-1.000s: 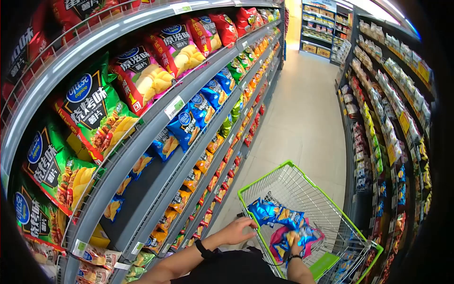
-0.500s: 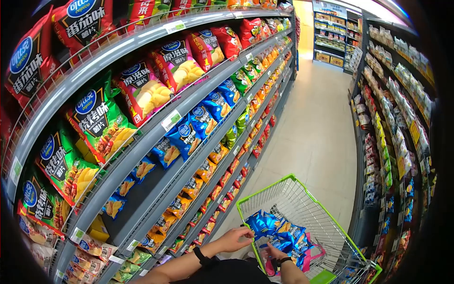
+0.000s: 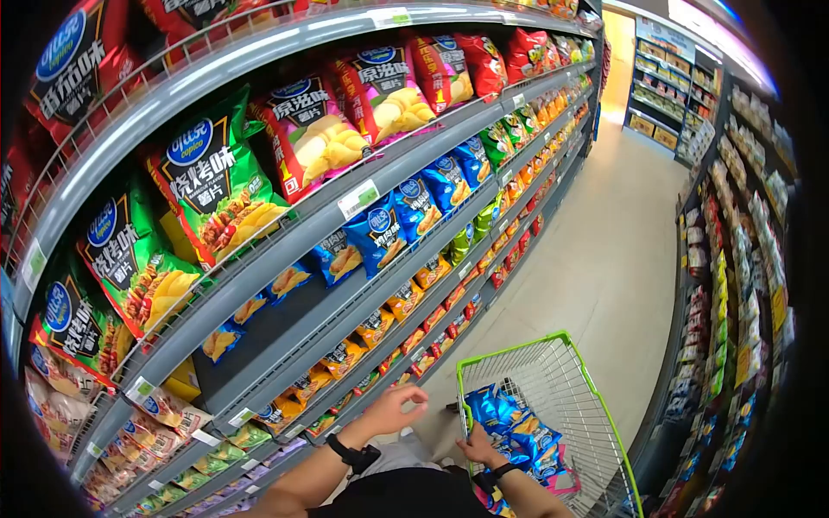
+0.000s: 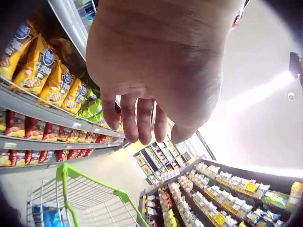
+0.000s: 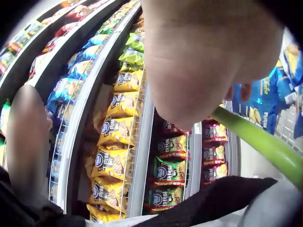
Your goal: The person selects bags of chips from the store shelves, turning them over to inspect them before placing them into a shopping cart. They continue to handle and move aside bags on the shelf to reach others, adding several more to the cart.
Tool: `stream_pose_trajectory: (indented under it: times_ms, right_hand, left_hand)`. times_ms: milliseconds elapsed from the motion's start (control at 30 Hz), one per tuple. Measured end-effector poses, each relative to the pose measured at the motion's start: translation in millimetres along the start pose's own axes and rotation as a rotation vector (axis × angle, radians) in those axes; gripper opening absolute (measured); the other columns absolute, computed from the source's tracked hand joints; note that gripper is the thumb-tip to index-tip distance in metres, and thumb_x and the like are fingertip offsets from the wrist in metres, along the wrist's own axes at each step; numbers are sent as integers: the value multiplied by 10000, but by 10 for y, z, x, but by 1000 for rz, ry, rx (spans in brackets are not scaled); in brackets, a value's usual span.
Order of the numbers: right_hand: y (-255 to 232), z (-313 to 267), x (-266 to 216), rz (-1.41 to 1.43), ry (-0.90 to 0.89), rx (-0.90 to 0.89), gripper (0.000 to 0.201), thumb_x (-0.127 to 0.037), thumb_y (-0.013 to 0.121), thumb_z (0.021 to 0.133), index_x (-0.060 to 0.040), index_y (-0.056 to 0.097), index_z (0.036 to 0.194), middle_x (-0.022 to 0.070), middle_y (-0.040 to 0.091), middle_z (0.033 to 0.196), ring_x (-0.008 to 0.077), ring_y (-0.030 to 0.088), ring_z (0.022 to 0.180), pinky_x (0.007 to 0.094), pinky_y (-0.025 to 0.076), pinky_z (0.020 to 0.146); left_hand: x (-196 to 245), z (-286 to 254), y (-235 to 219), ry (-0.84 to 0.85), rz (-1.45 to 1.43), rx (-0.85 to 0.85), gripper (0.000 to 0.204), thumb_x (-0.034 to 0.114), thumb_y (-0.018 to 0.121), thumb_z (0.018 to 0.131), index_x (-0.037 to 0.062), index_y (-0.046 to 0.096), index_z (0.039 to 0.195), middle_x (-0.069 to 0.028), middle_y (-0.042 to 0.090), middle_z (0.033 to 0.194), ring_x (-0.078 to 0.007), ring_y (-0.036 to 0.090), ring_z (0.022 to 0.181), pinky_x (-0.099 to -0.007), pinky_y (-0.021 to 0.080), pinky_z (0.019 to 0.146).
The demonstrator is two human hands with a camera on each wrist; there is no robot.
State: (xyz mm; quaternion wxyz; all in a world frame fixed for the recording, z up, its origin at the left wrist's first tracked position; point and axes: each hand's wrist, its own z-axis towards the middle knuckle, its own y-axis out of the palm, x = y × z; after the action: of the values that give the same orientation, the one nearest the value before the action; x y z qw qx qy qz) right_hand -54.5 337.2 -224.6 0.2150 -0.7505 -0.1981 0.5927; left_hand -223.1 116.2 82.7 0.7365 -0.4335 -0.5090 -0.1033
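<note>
My left hand [image 3: 393, 412] hovers with relaxed, slightly bent fingers between the snack shelf and the shopping cart [image 3: 518, 347]. Nothing lies in it, and the left wrist view shows its fingers [image 4: 144, 123] hanging loosely. At the cart's near left side, my right hand [image 3: 479, 447] grips the green rim [image 5: 258, 142]; in the right wrist view the rim runs under the palm, with two fingertips showing beyond it. Blue chip bags [image 3: 527, 432] lie heaped in the cart beside that hand, with a pink bag [image 3: 566, 482] partly under them.
A long shelf on the left carries green barbecue chip bags [image 3: 211, 194], blue bags [image 3: 376, 233] and orange bags [image 3: 341, 356]. Pale floor [image 3: 596, 233] runs down the aisle. Another stocked shelf [image 3: 734, 285] lines the right side.
My right hand has come out from the bags in the cart to its left rim. The left hand has moved away from the rim toward the shelf. The head view has turned left.
</note>
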Motion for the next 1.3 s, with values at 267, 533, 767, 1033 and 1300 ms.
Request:
stream_pose_trajectory:
  times_ms: [267, 533, 767, 1033, 1300]
  right_hand:
    - [-337, 153, -98, -197, 341, -174, 887, -407, 741, 831, 112, 253, 1359, 384, 443, 1305, 507, 445, 1266, 511, 395, 1057]
    - [-557, 341, -98, -287, 544, -257, 767, -530, 641, 872, 83, 460, 1296, 354, 351, 1377, 521, 459, 1253, 712, 217, 1098]
    - [-992, 387, -38, -227, 624, -176, 808, -456, 647, 887, 109, 361, 1390, 384, 298, 1419, 546, 428, 1275, 557, 386, 1081]
    - [-1578, 695, 801, -28, 602, -134, 1005, -417, 721, 864, 160, 75, 1374, 438, 342, 1359, 493, 399, 1316, 488, 383, 1085]
    - [-1976, 835, 1464, -140, 238, -31, 933, -357, 718, 873, 215, 132, 1320, 377, 392, 1306, 391, 411, 1320, 388, 352, 1112]
  left_hand:
    - [-503, 592, -668, 4, -50, 470, 321, 83, 724, 843, 53, 607, 1140, -85, 654, 1059, -195, 646, 935, -316, 520, 790]
    - [-738, 1561, -1312, -22, 66, 933, 698, 158, 749, 806, -13, 404, 1388, -241, 474, 1362, -406, 462, 1263, -468, 401, 1035]
    - [-783, 1903, -1342, -220, 226, 871, 892, 266, 768, 802, -71, 275, 1463, -305, 386, 1440, -471, 375, 1336, -499, 320, 1115]
    - [-761, 2168, -1393, -366, 323, 896, 817, 370, 790, 784, -82, 421, 1356, -273, 587, 1216, -445, 539, 1120, -500, 419, 988]
    - [-768, 2325, -1209, -440, 582, 1016, 711, 398, 787, 798, -70, 504, 1253, -262, 575, 1140, -449, 535, 1090, -491, 430, 957]
